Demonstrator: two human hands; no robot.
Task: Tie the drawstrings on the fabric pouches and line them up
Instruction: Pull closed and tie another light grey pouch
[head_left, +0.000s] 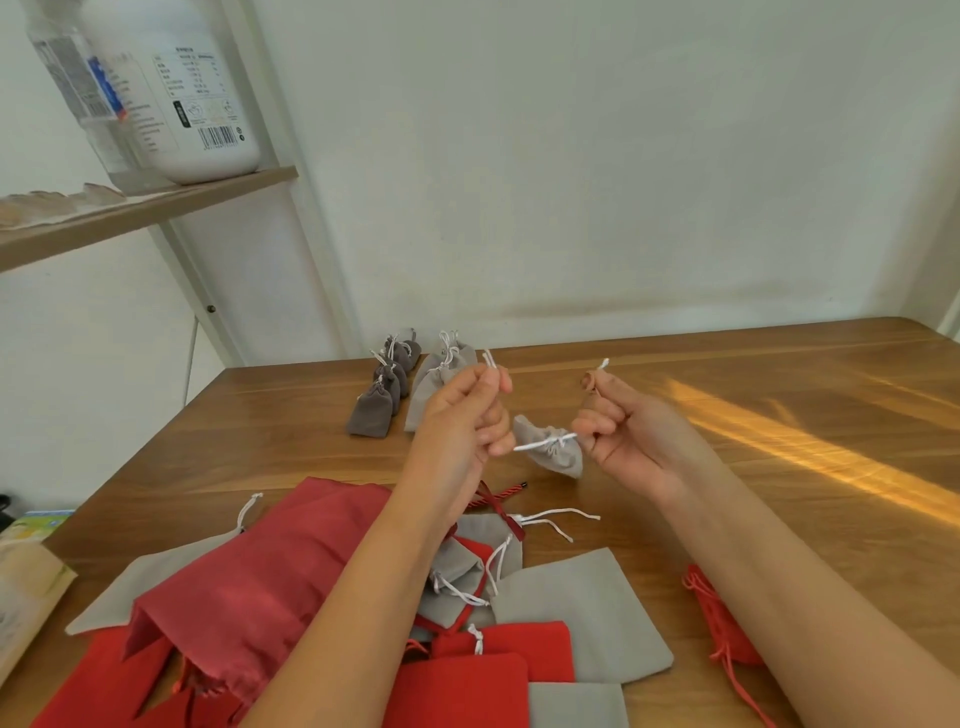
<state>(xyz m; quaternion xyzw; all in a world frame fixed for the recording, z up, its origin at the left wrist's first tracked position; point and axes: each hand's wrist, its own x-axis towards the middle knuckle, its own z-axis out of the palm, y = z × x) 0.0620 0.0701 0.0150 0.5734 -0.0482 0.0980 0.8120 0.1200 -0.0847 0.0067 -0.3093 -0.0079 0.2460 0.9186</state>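
L hand (464, 410) & R hand (615, 426) apart, each pinching white drawstring (540, 445), small grey pouch (551, 453) hanging btwn, above table (727, 415)

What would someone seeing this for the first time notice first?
Mid-frame, the left hand and right hand pull the white drawstring of a small grey fabric pouch taut above the wooden table. Behind them, tied grey pouches sit in two lines near the far edge. In front lies a loose heap of red and grey flat pouches.
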